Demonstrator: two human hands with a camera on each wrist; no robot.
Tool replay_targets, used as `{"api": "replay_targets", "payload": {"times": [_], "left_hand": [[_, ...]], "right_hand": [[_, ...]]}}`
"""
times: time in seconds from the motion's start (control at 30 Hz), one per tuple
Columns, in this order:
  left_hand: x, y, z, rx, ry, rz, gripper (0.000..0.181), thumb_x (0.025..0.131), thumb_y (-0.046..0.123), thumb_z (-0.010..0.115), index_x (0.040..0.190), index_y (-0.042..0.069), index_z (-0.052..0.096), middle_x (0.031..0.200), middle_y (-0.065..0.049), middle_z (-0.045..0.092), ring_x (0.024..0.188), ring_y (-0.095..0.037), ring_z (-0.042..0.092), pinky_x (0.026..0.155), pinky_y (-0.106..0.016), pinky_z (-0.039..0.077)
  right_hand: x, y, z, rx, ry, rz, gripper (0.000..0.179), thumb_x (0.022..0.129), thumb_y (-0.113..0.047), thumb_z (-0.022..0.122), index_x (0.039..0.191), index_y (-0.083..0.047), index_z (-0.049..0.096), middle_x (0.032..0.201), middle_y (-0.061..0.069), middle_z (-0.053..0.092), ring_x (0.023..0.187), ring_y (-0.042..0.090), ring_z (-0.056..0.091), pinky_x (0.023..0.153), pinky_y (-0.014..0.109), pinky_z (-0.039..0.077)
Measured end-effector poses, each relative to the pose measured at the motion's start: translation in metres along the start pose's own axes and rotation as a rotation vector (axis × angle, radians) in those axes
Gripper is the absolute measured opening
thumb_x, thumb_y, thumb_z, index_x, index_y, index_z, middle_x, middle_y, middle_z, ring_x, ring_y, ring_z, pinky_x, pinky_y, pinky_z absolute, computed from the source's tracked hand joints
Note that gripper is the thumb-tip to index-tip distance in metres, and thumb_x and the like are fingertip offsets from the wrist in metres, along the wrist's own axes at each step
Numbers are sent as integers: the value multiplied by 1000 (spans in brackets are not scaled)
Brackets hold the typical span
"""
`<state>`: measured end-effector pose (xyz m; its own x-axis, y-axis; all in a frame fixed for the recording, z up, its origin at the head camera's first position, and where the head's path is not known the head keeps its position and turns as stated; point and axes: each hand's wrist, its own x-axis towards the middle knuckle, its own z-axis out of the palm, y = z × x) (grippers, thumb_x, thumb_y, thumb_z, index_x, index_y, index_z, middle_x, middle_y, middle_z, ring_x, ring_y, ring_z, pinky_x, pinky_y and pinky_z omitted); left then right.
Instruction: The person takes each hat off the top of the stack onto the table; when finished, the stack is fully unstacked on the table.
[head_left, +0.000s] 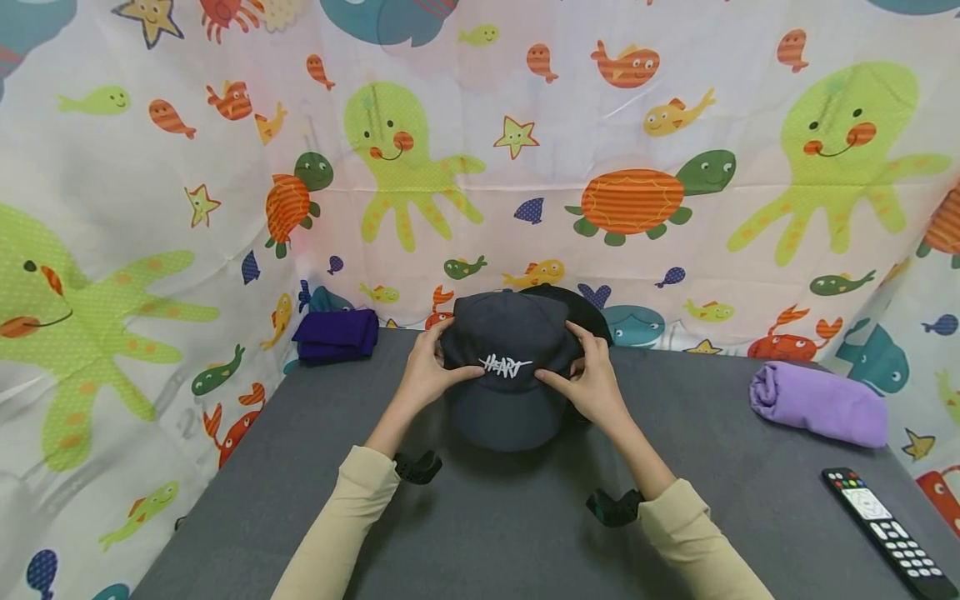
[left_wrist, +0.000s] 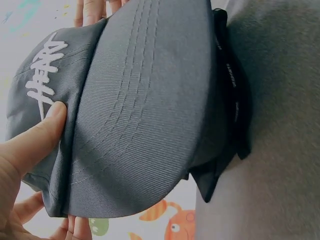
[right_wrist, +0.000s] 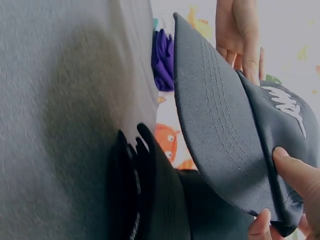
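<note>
A dark grey baseball cap (head_left: 506, 421) with white lettering on its front is held above the table, its brim toward me. My left hand (head_left: 437, 367) grips the cap's left side, thumb on the front beside the lettering and fingers round the side. On the other side my right hand (head_left: 597, 379) grips it the same way, its thumb (right_wrist: 292, 167) pressing just above the brim in the right wrist view. Behind it is a second, black cap (head_left: 588, 315), mostly hidden in the head view; its dark edge and straps (left_wrist: 232, 95) show in the left wrist view.
On the grey table (head_left: 480, 533), a folded dark purple cloth (head_left: 335, 335) lies at the back left. A rolled lilac towel (head_left: 817, 404) lies at the right, with a black remote control (head_left: 888, 529) nearer me. A sea-animal printed curtain (head_left: 480, 208) encloses the back and sides.
</note>
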<state>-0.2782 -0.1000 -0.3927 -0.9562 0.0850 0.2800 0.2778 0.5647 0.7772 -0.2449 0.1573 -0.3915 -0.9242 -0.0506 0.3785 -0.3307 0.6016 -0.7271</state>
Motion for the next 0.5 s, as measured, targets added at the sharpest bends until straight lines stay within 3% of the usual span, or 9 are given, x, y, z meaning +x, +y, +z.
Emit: {"api": "replay_targets", "payload": {"times": [0.5], "left_hand": [[-33,-20,-37,72,18,-58,87,65,43,82,139,22,40,110,-9,46,79,-22,44,65,-32,36]], "right_hand": [[-14,-19,36,61,-43,20,83,73,-33,79,141,-18,33,113,13,40,68,16,50,57,24,43]]}}
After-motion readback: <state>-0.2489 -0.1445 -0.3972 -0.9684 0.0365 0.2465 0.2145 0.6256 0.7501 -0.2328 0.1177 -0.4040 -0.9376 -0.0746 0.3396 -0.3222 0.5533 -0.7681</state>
